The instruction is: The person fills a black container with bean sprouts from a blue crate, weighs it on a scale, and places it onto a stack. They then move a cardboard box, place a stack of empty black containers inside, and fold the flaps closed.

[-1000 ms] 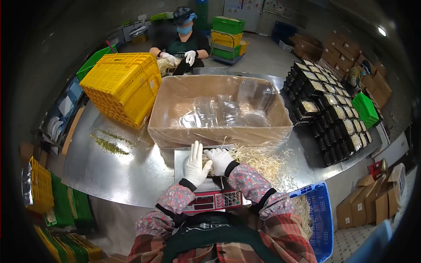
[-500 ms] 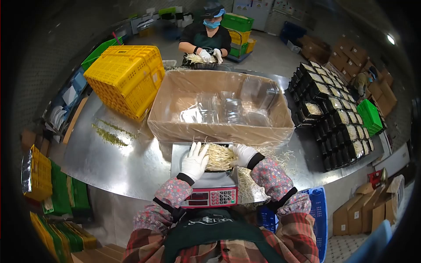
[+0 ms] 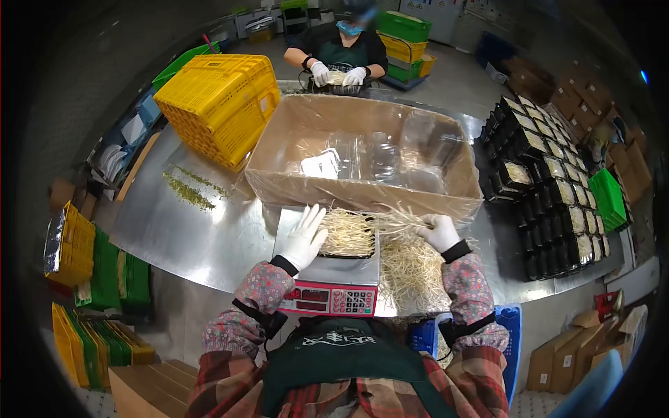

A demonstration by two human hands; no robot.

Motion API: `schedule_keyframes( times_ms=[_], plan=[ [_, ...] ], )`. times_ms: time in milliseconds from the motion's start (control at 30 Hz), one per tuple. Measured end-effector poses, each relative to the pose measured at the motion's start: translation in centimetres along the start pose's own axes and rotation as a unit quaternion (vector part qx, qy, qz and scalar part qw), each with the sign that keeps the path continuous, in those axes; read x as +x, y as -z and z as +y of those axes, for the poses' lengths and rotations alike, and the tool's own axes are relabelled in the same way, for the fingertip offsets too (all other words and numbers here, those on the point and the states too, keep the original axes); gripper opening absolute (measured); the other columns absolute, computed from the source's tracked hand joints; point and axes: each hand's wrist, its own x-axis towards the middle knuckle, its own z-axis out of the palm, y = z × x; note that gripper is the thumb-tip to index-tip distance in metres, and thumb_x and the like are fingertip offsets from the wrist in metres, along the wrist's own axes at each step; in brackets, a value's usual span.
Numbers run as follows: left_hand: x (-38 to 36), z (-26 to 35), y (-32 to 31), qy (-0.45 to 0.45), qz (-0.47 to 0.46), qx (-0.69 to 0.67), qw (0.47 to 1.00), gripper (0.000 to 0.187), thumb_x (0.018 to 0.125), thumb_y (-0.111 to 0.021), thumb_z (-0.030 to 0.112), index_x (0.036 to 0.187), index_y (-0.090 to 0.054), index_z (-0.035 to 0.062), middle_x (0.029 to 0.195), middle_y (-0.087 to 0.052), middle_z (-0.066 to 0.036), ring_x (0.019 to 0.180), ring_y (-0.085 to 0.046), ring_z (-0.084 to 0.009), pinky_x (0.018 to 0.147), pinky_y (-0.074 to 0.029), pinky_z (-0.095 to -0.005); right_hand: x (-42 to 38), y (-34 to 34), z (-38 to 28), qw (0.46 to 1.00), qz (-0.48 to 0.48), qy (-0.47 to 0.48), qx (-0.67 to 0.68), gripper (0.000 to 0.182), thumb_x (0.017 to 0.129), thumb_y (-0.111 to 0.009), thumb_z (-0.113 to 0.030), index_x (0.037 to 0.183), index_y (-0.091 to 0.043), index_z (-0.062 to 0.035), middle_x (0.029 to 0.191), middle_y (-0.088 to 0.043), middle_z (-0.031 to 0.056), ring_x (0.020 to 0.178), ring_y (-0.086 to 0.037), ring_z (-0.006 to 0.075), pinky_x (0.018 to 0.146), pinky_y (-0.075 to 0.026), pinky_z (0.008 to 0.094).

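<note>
A black tray of pale sprouts [image 3: 346,233] sits on the pan of a red-fronted digital scale [image 3: 327,298]. My left hand [image 3: 304,239], white-gloved, lies along the tray's left side with its fingers stretched out. To the right of the tray, my right hand [image 3: 439,233], also gloved, is closed on a small bunch of sprouts [image 3: 398,221] whose strands reach left toward the tray's edge. Below that hand, a loose heap of sprouts [image 3: 412,272] spreads over the table beside the scale.
A lined cardboard box [image 3: 369,187] with clear plastic lids stands behind the scale. A yellow crate [image 3: 216,104] is at left, stacked filled trays [image 3: 550,188] at right. Across the table [image 3: 167,240], a co-worker [image 3: 341,52] handles another tray. A blue basket [image 3: 509,348] stands near my right side.
My right hand has moved right from the tray and now holds a bunch of sprouts. My left hand stays by the tray's left side. The view has shifted slightly.
</note>
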Motion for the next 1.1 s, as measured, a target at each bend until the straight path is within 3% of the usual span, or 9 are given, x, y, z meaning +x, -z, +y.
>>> schedule_keyframes(
  times_ms=[200, 300, 367, 433, 567, 667, 800, 933, 1100],
  plan=[
    [-1.0, -6.5, 2.9, 0.142, 0.171, -0.237, 0.946, 0.05, 0.097, -0.049, 0.023, 0.138, -0.04, -0.0031, 0.141, -0.043, -0.024, 0.137, -0.034, -0.0329, 0.114, -0.025, -0.0367, -3.4, 2.7, 3.1, 0.981, -0.005, -0.16, 0.111, 0.024, 0.083, -0.07, -0.011, 0.101, -0.067, 0.0046, 0.081, -0.068, 0.0055, 0.062, -0.057, 0.0069, 0.055, -0.046, 0.0227],
    [-0.7, -9.6, 3.9, 0.212, 0.127, -0.182, 0.951, 0.056, 0.099, -0.044, 0.035, 0.138, -0.039, -0.0054, 0.143, -0.041, -0.024, 0.137, -0.034, -0.0317, 0.113, -0.025, -0.036, -4.3, 0.4, 8.0, 0.967, -0.057, -0.228, 0.104, 0.038, 0.078, -0.075, -0.019, 0.108, -0.065, 0.002, 0.088, -0.07, 0.0119, 0.071, -0.065, 0.0172, 0.063, -0.052, 0.0294],
    [-0.1, -8.4, 5.4, 0.235, 0.081, -0.131, 0.96, 0.062, 0.098, -0.043, 0.042, 0.139, -0.039, -0.0042, 0.143, -0.041, -0.023, 0.136, -0.036, -0.032, 0.113, -0.026, -0.0356, -4.7, -1.1, 9.0, 0.947, -0.181, -0.108, -0.242, 0.066, 0.073, -0.08, -0.032, 0.126, -0.055, 0.0, 0.113, -0.063, 0.0244, 0.106, -0.062, 0.0319, 0.089, -0.05, 0.0385],
    [1.1, -7.4, 4.7, 0.25, 0.065, -0.133, 0.957, 0.067, 0.096, -0.041, 0.049, 0.14, -0.038, -0.0015, 0.141, -0.043, -0.024, 0.133, -0.039, -0.0342, 0.111, -0.028, -0.0363, -3.5, -2.5, 7.8, 0.959, -0.149, -0.067, -0.231, 0.084, 0.067, -0.082, -0.037, 0.135, -0.045, -0.0034, 0.126, -0.052, 0.028, 0.119, -0.051, 0.0359, 0.097, -0.044, 0.0405],
    [3.9, -1.2, 2.1, 0.175, -0.015, -0.074, 0.982, 0.065, 0.095, -0.043, 0.048, 0.138, -0.039, 0.0003, 0.133, -0.046, -0.03, 0.125, -0.043, -0.0443, 0.106, -0.035, -0.0437, 0.2, -4.8, -2.8, 0.991, -0.058, 0.058, -0.106, 0.114, 0.06, -0.085, -0.043, 0.149, -0.022, -0.0087, 0.148, -0.027, 0.0298, 0.136, -0.033, 0.0413, 0.109, -0.034, 0.0434],
    [2.7, 1.1, -3.3, -0.085, -0.005, 0.054, 0.995, 0.049, 0.095, -0.047, 0.031, 0.134, -0.045, 0.0016, 0.135, -0.048, -0.02, 0.128, -0.042, -0.0369, 0.106, -0.032, -0.0484, 1.7, -7.3, -8.2, 0.973, -0.119, 0.098, -0.17, 0.119, 0.057, -0.087, -0.04, 0.15, -0.018, -0.0112, 0.148, -0.026, 0.0311, 0.135, -0.033, 0.0414, 0.109, -0.033, 0.0434],
    [1.7, 2.1, -3.0, -0.109, -0.007, 0.046, 0.993, 0.046, 0.091, -0.052, 0.028, 0.13, -0.049, 0.0036, 0.126, -0.054, -0.016, 0.115, -0.05, -0.0329, 0.1, -0.038, -0.0438, 3.2, -8.6, -4.7, 0.956, -0.164, 0.118, -0.21, 0.089, 0.06, -0.084, -0.04, 0.136, -0.048, -0.0098, 0.124, -0.056, 0.025, 0.115, -0.055, 0.0363, 0.095, -0.046, 0.0421],
    [2.9, 2.0, -3.1, -0.094, -0.01, 0.099, 0.991, 0.043, 0.09, -0.055, 0.033, 0.123, -0.054, 0.0055, 0.112, -0.058, -0.012, 0.103, -0.054, -0.0304, 0.089, -0.042, -0.0416, 2.7, -11.0, -5.1, 0.925, -0.108, 0.142, -0.335, 0.026, 0.074, -0.071, -0.029, 0.091, -0.066, -0.01, 0.084, -0.067, 0.0146, 0.08, -0.066, 0.034, 0.07, -0.052, 0.0453],
    [2.6, 2.0, -3.0, -0.104, 0.014, 0.056, 0.993, 0.044, 0.089, -0.057, 0.03, 0.126, -0.053, 0.0067, 0.112, -0.058, -0.013, 0.101, -0.053, -0.0318, 0.089, -0.042, -0.0432, 1.8, -9.0, -5.2, 0.965, -0.1, 0.127, -0.204, 0.019, 0.078, -0.069, -0.029, 0.086, -0.071, -0.0117, 0.081, -0.068, 0.0137, 0.078, -0.066, 0.0323, 0.07, -0.052, 0.0433]
  ],
)
